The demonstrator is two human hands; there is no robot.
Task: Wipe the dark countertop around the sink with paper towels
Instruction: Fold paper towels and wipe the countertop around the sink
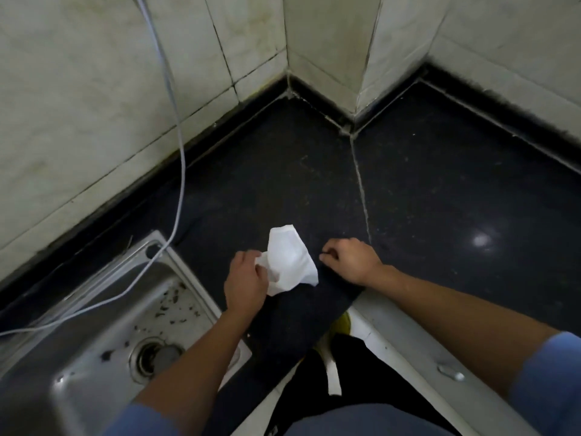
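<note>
A white paper towel (290, 258) hangs crumpled just above the dark countertop (283, 171), near its front edge. My left hand (245, 281) pinches the towel's lower left corner, beside the right rim of the steel sink (103, 313). My right hand (349, 261) sits to the right of the towel with its fingers curled down onto the counter, holding nothing that I can see. A pale seam (361, 190) runs across the dark stone behind that hand.
A thin white cable (180, 158) drops down the tiled wall (78, 99) and trails into the sink, which has dark debris around its drain (154, 355). Tiled walls close the counter's back corner. A bright light reflection (479, 239) shows at the right.
</note>
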